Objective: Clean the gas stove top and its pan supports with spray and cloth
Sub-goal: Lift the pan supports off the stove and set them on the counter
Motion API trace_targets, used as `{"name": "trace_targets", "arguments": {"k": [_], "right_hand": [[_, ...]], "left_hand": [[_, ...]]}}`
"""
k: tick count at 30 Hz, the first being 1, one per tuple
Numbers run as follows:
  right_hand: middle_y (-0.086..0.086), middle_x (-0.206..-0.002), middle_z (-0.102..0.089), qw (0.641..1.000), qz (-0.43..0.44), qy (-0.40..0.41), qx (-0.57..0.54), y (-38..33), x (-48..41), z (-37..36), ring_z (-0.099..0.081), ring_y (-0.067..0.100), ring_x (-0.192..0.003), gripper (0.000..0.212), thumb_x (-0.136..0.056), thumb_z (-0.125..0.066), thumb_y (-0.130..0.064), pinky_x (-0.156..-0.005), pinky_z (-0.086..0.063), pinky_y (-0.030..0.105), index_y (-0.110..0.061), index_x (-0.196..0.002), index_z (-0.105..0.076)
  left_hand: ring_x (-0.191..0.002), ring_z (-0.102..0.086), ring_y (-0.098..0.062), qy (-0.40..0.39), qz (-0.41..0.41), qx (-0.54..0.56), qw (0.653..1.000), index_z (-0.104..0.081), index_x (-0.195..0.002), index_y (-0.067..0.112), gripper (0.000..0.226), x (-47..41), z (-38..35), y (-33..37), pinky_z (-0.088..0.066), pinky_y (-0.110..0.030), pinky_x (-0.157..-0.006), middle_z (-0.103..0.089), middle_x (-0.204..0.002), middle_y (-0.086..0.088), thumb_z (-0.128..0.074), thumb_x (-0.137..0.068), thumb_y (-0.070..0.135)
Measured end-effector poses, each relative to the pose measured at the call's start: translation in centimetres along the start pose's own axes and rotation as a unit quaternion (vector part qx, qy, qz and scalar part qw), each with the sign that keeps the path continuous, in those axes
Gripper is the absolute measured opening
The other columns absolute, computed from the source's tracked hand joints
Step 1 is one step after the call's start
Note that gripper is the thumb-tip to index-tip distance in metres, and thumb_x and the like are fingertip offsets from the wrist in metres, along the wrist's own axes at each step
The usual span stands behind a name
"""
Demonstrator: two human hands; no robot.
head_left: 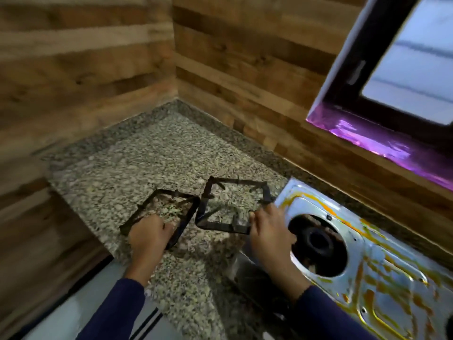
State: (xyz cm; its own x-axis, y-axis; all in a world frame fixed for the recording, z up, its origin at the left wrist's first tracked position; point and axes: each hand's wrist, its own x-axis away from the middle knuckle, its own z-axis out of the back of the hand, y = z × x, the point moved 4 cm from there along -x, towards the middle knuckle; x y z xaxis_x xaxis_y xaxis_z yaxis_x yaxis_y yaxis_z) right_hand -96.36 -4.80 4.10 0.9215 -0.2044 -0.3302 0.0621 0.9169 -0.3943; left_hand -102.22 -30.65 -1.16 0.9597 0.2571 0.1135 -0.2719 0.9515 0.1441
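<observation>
Two black square pan supports are over the speckled granite counter. My left hand (148,235) grips the near edge of the left pan support (188,207). My right hand (268,231) holds the near right corner of the right pan support (213,190), which looks slightly tilted. To the right lies the steel gas stove top (382,273), streaked with orange-brown grime, its black burner (318,244) bare in a round opening. No spray bottle or cloth is in view.
The granite counter (147,153) fills a corner between wood-panelled walls (73,65). A dark-framed window (404,69) with a purple-lit sill is at the upper right. The counter's front edge runs at the lower left.
</observation>
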Motion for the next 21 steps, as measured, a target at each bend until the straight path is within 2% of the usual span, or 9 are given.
{"name": "trace_targets", "arguments": {"k": [2, 5, 7, 9, 12, 16, 18, 21], "right_hand": [[0.008, -0.079, -0.051, 0.998, 0.030, -0.035, 0.035, -1.7, -0.5, -1.8, -0.053, 0.032, -0.075, 0.020, -0.084, -0.051, -0.019, -0.059, -0.041, 0.039, -0.013, -0.064, -0.053], [0.010, -0.084, -0.052, 0.990, 0.045, -0.113, 0.073, -3.1, -0.6, -4.9, -0.054, 0.035, -0.083, 0.014, -0.080, -0.053, -0.017, -0.063, -0.042, 0.040, -0.012, -0.068, -0.056], [0.012, -0.091, -0.055, 0.987, 0.025, -0.139, 0.078, -3.6, -0.4, -6.3, -0.056, 0.034, -0.090, 0.008, -0.084, -0.056, -0.015, -0.069, -0.045, 0.039, -0.011, -0.078, -0.061], [0.011, -0.102, -0.055, 0.984, -0.007, -0.161, 0.081, -4.1, -0.4, -7.2, -0.056, 0.030, -0.096, 0.011, -0.089, -0.054, -0.017, -0.072, -0.042, 0.036, -0.011, -0.091, -0.064], [0.009, -0.102, -0.057, 0.966, 0.036, -0.201, 0.160, -5.2, -0.4, -8.8, -0.052, 0.027, -0.100, 0.015, -0.094, -0.052, -0.018, -0.068, -0.036, 0.032, -0.013, -0.088, -0.064], [0.015, -0.130, -0.050, 0.937, 0.002, -0.272, 0.220, -6.4, -0.6, -9.8, -0.060, 0.027, -0.097, 0.023, -0.095, -0.049, -0.016, -0.067, -0.047, 0.032, -0.007, -0.106, -0.067], [0.021, -0.146, -0.040, 0.915, 0.004, -0.314, 0.252, -6.7, -0.3, -10.5, -0.064, 0.029, -0.099, 0.029, -0.096, -0.049, -0.014, -0.066, -0.045, 0.033, -0.004, -0.118, -0.064], [0.022, -0.152, -0.035, 0.901, -0.002, -0.344, 0.264, -6.3, 0.5, -11.8, -0.066, 0.030, -0.105, 0.037, -0.096, -0.047, -0.008, -0.063, -0.045, 0.034, -0.003, -0.132, -0.056]], "left_hand": [[-0.058, -0.050, -0.017, -0.007, 0.010, 0.005, 1.000, -0.039, -0.059, 0.018, 0.046, -0.6, -1.2, -1.2, -0.029, -0.026, -0.043, -0.042, -0.057, 0.003, -0.055, -0.095, 0.042], [-0.059, -0.054, -0.018, -0.020, 0.023, 0.014, 0.999, -0.045, -0.058, 0.018, 0.046, -1.9, -2.2, -2.2, -0.038, -0.025, -0.046, -0.050, -0.059, 0.001, -0.055, -0.094, 0.044], [-0.059, -0.053, -0.019, -0.025, 0.025, 0.018, 0.999, -0.045, -0.057, 0.018, 0.045, -2.7, -2.5, -2.6, -0.035, -0.026, -0.046, -0.049, -0.058, 0.001, -0.055, -0.094, 0.042], [-0.058, -0.051, -0.018, -0.027, 0.019, 0.017, 0.999, -0.044, -0.058, 0.018, 0.045, -3.3, -3.0, -3.0, -0.033, -0.026, -0.047, -0.046, -0.057, 0.002, -0.054, -0.095, 0.041], [-0.055, -0.050, -0.016, -0.026, 0.014, 0.019, 0.999, -0.041, -0.058, 0.019, 0.044, -3.8, -3.6, -3.6, -0.030, -0.026, -0.045, -0.043, -0.056, 0.003, -0.053, -0.097, 0.037], [-0.045, -0.040, -0.012, -0.018, 0.002, 0.031, 0.999, -0.040, -0.056, 0.019, 0.047, -3.9, -3.9, -3.8, -0.023, -0.025, -0.040, -0.044, -0.053, 0.003, -0.051, -0.098, 0.036], [-0.045, -0.040, -0.012, -0.013, 0.004, 0.033, 0.999, -0.042, -0.057, 0.019, 0.047, -3.8, -3.8, -3.9, -0.022, -0.025, -0.039, -0.045, -0.054, 0.003, -0.051, -0.098, 0.039], [-0.047, -0.042, -0.013, -0.022, 0.003, 0.030, 0.999, -0.045, -0.061, 0.019, 0.045, -3.5, -4.2, -4.1, -0.025, -0.024, -0.040, -0.047, -0.056, 0.003, -0.052, -0.097, 0.044]]}}
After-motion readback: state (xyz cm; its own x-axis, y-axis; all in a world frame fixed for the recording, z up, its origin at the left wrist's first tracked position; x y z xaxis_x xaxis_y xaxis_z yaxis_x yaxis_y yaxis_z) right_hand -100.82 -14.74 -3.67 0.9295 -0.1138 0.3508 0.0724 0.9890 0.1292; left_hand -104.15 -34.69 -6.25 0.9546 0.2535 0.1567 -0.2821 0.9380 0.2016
